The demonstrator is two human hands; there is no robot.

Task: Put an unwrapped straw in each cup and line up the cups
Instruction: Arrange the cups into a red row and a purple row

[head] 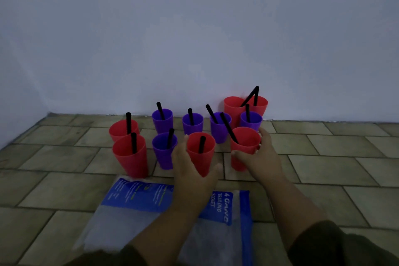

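On the tiled floor (64, 157), fingers (264, 136) wrap a red cup (244, 149).

Cups (219, 128) w/ a straw (128, 122) in each sit in approx two rows on the floor (345, 170), back row right by the wall (194, 39). Plastic packet (133, 211) lies in front of the cups, nearer the person.
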